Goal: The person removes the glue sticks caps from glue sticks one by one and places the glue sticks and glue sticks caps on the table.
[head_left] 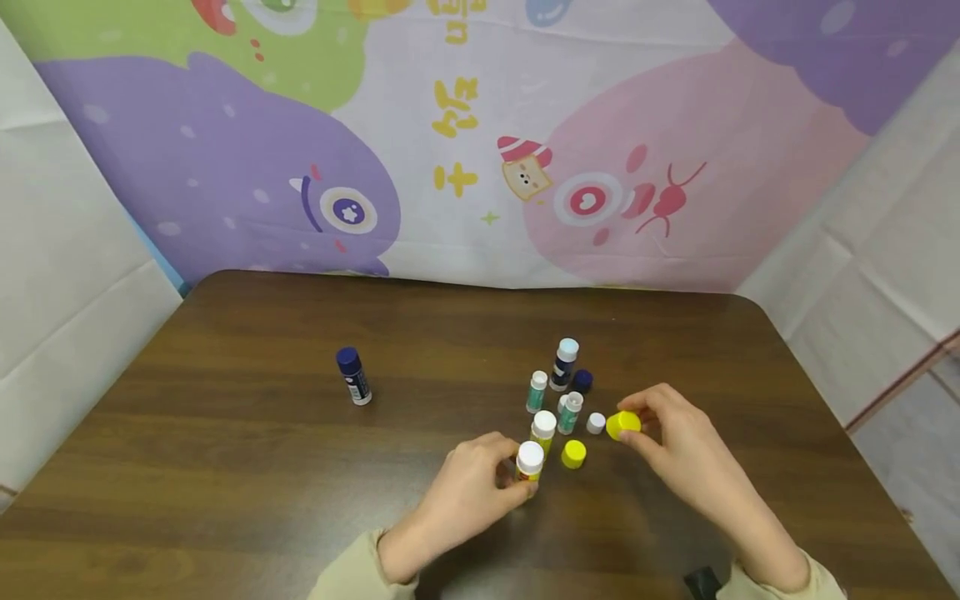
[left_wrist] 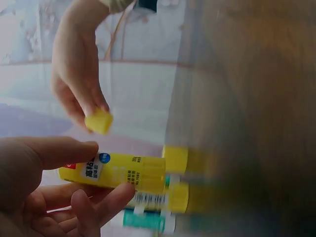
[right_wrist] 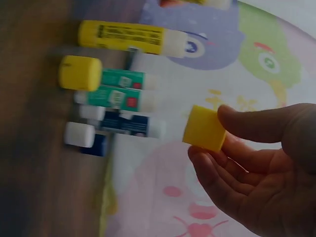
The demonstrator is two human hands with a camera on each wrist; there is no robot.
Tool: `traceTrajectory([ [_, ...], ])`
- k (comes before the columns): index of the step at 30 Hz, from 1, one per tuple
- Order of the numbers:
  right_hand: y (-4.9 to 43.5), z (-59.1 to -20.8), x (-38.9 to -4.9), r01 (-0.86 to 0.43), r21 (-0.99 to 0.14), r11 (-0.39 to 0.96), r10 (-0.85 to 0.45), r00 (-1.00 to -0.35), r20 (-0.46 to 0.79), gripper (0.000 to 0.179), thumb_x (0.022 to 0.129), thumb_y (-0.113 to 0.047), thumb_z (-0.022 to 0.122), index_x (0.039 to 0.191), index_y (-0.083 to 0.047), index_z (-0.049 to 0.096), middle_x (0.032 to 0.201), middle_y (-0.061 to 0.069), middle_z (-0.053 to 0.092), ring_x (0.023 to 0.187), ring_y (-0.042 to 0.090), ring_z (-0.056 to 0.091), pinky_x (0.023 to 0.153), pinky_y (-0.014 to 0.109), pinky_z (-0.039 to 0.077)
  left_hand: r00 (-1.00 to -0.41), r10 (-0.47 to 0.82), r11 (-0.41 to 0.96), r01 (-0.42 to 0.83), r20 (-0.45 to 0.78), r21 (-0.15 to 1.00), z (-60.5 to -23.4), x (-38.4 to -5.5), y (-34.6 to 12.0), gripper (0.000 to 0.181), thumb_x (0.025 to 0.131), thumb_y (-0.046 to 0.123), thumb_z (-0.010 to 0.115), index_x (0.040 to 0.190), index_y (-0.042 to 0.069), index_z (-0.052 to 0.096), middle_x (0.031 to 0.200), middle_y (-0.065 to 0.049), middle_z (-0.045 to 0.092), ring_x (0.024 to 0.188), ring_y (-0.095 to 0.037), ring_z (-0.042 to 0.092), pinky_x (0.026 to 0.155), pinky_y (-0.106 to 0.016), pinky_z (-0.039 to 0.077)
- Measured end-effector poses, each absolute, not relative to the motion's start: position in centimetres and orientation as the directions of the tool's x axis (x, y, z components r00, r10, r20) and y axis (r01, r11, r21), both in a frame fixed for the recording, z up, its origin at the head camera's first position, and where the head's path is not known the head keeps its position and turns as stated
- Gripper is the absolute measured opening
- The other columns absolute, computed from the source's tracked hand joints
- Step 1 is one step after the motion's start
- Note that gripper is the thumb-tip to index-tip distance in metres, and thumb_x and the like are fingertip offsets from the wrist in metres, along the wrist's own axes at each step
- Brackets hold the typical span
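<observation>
My left hand (head_left: 474, 487) grips a yellow glue stick (left_wrist: 123, 170) whose white top (head_left: 530, 456) is uncovered. Between the thumb and fingers of my right hand (head_left: 686, 446) is a yellow cap (right_wrist: 204, 128), held above the table and apart from the stick. Another yellow glue stick (right_wrist: 123, 38) stands uncapped just beyond the left hand. Beside it on the table lies a second yellow cap (head_left: 573, 454). Two small green glue sticks (head_left: 536, 392) and an uncapped dark blue glue stick (head_left: 564, 364) stand close behind.
A white cap (head_left: 596, 423) and a dark blue cap (head_left: 582, 381) lie among the sticks. Off to the left stands a capped dark blue glue stick (head_left: 354, 377). The brown table (head_left: 225, 467) meets a cartoon-printed cloth (head_left: 465, 233) at the back. A black object (head_left: 702, 582) lies near the right sleeve.
</observation>
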State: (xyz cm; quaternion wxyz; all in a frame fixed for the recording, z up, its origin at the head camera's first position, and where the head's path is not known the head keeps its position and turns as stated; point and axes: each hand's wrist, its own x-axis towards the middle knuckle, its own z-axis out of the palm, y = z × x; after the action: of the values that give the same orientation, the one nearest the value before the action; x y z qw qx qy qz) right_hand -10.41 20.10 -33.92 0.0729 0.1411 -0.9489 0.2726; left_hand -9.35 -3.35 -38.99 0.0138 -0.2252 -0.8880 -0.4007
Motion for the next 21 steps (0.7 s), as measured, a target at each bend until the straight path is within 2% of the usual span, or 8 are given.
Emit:
traceTrajectory([
  [7, 20.6, -36.0, -10.2, -0.247, -0.521, 0.817, -0.244, -0.967, 0.075, 0.025, 0.075, -0.013, 0.073, 0.096, -0.004, 0.063, 0.088, 0.000, 0.057, 0.072, 0.009, 0.051, 0.061, 0.022, 0.045, -0.889, 0.412, 0.570, 0.423, 0.200, 0.704, -39.6, -8.7, -0.4, 0.017, 0.075, 0.021, 0.073, 0.088, 0.012, 0.065, 0.084, 0.005, 0.059, 0.062, 0.004, 0.052, 0.054, -0.010, 0.040],
  [16, 20.4, -37.8, -10.2, -0.188, -0.502, 0.844, -0.248, -0.967, -0.054, 0.021, 0.074, -0.008, 0.072, 0.092, -0.004, 0.064, 0.087, 0.001, 0.056, 0.073, 0.012, 0.052, 0.064, 0.025, 0.046, -0.891, 0.408, 0.628, 0.433, 0.201, 0.646, -40.9, -8.7, 1.7, 0.022, 0.076, 0.023, 0.073, 0.091, 0.008, 0.066, 0.078, 0.003, 0.057, 0.059, 0.003, 0.046, 0.051, -0.010, 0.037],
  [21, 20.0, -38.7, -10.2, -0.177, -0.512, 0.841, -0.233, -0.971, -0.046, 0.020, 0.071, -0.007, 0.074, 0.088, -0.005, 0.064, 0.083, 0.000, 0.055, 0.070, 0.011, 0.050, 0.061, 0.022, 0.044, -0.886, 0.390, 0.659, 0.459, 0.251, 0.596, -41.5, -8.8, 2.3, 0.022, 0.077, 0.025, 0.072, 0.091, 0.009, 0.065, 0.077, 0.002, 0.056, 0.057, 0.002, 0.043, 0.049, -0.012, 0.034],
])
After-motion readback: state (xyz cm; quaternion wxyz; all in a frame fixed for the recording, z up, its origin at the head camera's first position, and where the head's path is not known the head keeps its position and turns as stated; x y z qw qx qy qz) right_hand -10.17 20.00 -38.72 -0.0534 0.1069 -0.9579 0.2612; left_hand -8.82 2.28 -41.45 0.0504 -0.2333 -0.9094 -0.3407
